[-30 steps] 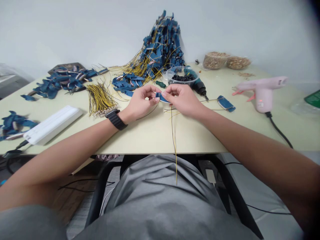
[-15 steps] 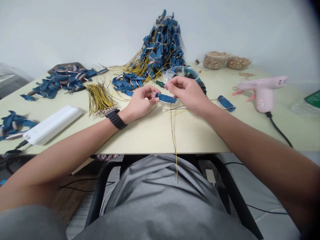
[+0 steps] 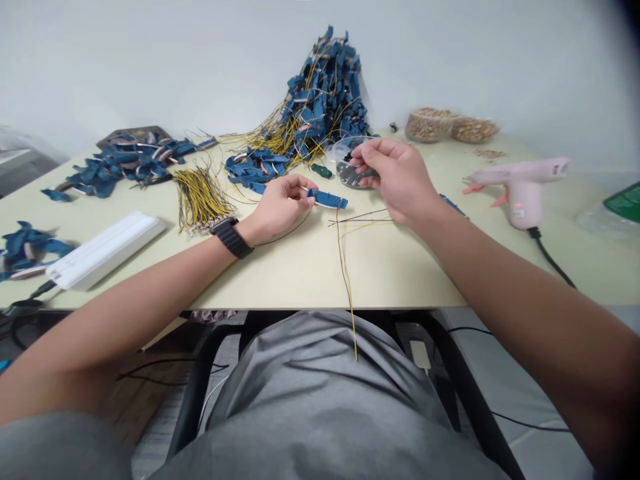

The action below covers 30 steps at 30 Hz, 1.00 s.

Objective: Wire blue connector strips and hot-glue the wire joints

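The right hand (image 3: 397, 172), shifted from the blue wired strip (image 3: 330, 199) to the clear tub (image 3: 344, 176), curls around contents indiscernible, leaving the left hand (image 3: 280, 201) alone pinching the strip.

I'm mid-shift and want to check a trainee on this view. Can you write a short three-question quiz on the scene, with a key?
1. True or false: the left hand holds a blue piece, while the right hand is apart from that piece.
2. Multiple choice: on which wrist is the black watch? a) left b) right c) neither
3. Fill in: the glue gun toward the right of the table is ____ in colour.

Key: 1. true; 2. a; 3. pink.
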Tool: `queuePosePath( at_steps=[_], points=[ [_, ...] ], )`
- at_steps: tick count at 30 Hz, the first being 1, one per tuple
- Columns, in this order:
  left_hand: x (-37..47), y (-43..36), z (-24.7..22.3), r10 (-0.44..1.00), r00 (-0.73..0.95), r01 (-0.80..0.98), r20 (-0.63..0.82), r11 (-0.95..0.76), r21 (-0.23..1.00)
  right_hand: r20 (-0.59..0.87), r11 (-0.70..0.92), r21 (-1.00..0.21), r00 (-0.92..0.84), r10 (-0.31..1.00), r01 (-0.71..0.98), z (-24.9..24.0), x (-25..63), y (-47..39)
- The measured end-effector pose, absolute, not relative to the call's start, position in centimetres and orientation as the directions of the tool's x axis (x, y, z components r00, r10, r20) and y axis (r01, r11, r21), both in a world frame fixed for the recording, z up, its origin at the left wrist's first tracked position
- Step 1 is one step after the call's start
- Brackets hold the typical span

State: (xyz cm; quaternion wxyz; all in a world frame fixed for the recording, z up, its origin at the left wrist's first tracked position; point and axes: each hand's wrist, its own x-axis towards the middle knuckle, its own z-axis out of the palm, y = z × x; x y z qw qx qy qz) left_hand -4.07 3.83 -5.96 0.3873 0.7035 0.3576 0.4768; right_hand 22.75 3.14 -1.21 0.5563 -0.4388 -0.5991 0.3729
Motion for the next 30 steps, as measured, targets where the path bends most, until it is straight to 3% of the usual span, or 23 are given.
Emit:
queuePosePath(
  at_steps=[10,18,26,30],
  points=[
    [-4.0,3.8,-6.1,0.873,0.312,0.163,0.376,-0.439,0.884,0.38,0.381,-0.922,-0.028,0.925,0.075,-0.6,22.6,2.6],
    [-4.1,4.0,-6.6,0.859,0.328,0.161,0.393,-0.461,0.873,0.42,0.421,-0.896,-0.039,0.907,0.144,0.2,22.1,1.2],
    [-3.5,2.8,-5.5,0.889,0.291,0.184,0.352,-0.413,0.892,0.432,0.423,-0.901,-0.103,0.896,-0.099,0.6,21.6,0.4],
    [-3.2,1.9,-4.6,0.909,0.284,0.211,0.306,-0.37,0.905,0.415,0.422,-0.906,-0.143,0.898,0.021,2.5,21.5,-1.6]
  ],
)
